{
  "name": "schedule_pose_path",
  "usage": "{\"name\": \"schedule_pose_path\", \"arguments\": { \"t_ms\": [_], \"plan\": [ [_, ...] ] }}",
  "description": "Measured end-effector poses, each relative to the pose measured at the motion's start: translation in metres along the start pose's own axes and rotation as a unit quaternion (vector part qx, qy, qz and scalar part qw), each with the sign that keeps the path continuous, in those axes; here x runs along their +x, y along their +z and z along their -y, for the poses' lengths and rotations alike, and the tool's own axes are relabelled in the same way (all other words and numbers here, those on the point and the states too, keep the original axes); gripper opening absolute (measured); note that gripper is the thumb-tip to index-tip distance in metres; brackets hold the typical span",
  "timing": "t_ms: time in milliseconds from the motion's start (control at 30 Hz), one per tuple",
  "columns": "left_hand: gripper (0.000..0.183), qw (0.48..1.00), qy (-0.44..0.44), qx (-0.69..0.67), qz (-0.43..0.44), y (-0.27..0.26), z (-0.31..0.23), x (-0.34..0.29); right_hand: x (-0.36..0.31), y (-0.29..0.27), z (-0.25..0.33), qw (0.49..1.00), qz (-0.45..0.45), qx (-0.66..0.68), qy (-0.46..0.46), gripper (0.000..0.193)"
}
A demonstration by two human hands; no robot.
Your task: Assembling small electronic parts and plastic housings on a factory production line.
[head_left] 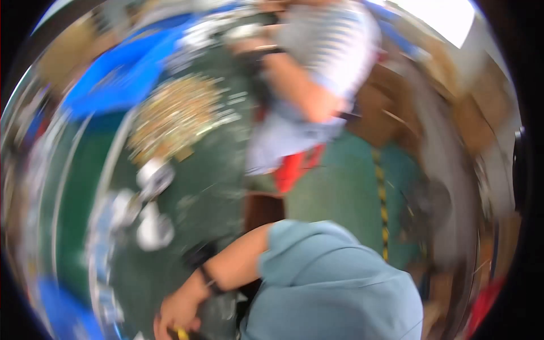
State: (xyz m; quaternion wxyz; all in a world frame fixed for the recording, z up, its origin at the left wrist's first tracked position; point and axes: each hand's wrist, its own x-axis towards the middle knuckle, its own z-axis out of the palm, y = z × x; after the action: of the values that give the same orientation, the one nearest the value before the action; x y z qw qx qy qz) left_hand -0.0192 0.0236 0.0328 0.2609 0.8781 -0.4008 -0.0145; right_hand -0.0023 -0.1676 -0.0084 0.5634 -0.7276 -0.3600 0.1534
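Note:
The whole picture is smeared by motion. My right hand [180, 310] reaches down over the dark green table [198, 187] at the lower left, a dark band round its wrist and a light blue sleeve above. Its fingers are curled round a dark object with a yellow part [182, 334], cut off by the lower edge, so its kind does not show. Beyond the hand lie several white, rounded, cone-like pieces [154, 228], too blurred to name. My left hand is not in view.
A heap of small tan and orange pieces [175, 113] covers the table farther off, beside a blue sheet or bin [122, 71]. A co-worker in a striped top [334, 51] stands at the table's far right side. Cardboard boxes [391, 105] and yellow-black floor tape [382, 192] are at right.

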Motion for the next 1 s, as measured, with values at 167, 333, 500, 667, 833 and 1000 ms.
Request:
{"name": "schedule_pose_path", "arguments": {
  "t_ms": [167,333,500,667,833,1000],
  "plan": [
    [0.036,0.988,0.113,-0.067,0.08,0.052,-0.066,0.077,-0.013,-0.009,0.007,0.991,-0.003,0.082,0.107,0.028],
    [0.037,0.973,0.144,-0.121,0.13,0.061,-0.072,0.089,-0.008,-0.002,-0.017,0.993,-0.077,-0.089,0.014,0.027],
    [0.039,0.974,0.1,-0.148,0.138,0.058,-0.047,0.084,0.004,0.003,-0.027,0.996,-0.076,-0.032,0.03,0.023],
    [0.04,0.972,0.061,-0.178,0.144,0.058,-0.03,0.076,0.007,0.01,-0.033,0.994,-0.075,0.024,0.075,0.018],
    [0.042,0.97,0.005,-0.205,0.132,0.05,-0.021,0.065,-0.033,-0.014,0.028,0.994,-0.065,0.023,0.082,0.02],
    [0.043,0.965,-0.127,-0.226,0.029,0.05,-0.005,0.034,-0.035,-0.019,0.005,0.984,-0.044,0.075,0.157,0.022]
  ]
}}
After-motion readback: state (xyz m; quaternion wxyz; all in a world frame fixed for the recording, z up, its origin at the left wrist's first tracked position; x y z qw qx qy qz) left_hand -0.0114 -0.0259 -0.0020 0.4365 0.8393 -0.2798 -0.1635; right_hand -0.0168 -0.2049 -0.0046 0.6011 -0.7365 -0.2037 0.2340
